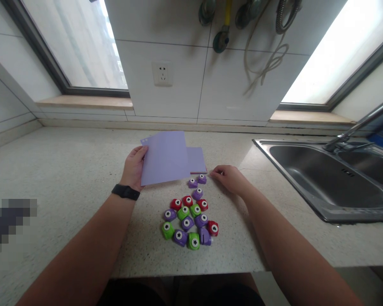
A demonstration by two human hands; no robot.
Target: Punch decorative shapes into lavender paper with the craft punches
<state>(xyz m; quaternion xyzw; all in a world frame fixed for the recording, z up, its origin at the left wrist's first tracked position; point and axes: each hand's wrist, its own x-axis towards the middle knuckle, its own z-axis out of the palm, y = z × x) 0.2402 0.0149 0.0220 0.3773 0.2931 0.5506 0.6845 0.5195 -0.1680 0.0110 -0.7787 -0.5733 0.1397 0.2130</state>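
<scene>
Countertop [67, 178]: left hand [134, 168] pinches purple paper [164, 158]; right hand [230, 177], loosely curled at three o'clock, could scatter the punches [190, 221].

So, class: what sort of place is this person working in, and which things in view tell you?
Most likely a home kitchen: a steel sink with a tap set in a speckled counter, and utensils hung on the tiled wall.
</scene>
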